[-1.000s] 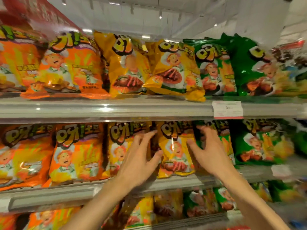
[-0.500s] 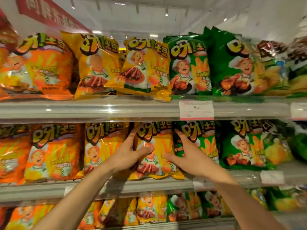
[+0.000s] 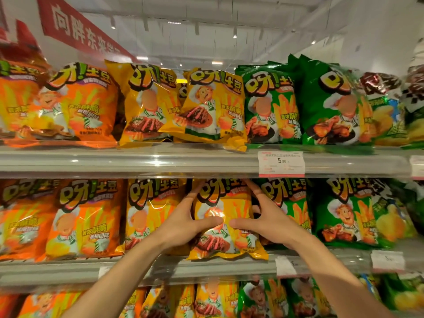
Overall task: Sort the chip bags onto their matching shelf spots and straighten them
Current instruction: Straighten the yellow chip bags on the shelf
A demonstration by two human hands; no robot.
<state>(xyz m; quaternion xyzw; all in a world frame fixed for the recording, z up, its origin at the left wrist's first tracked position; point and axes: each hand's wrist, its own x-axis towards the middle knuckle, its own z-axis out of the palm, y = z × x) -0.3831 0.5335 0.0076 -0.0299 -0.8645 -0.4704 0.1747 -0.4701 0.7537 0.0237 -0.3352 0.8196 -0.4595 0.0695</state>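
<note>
While lit from white ceiling: both hands' fingers (image 3: pixel 190 198) round yellow bag (image 3: pixel 226 228) on middle shelf (image 3: pixel 68 271).

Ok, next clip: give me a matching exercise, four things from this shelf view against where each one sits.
Things:
1. yellow chip bag held between both hands
2. price tag reading 5.90
3. red banner with white characters
4. left hand

Places:
A. upper left, above the shelves
B. middle shelf, between a yellow bag and a green bag
C. front rail of the top shelf
D. on the held bag's left edge

Pairs: 1-B, 2-C, 3-A, 4-D
</note>
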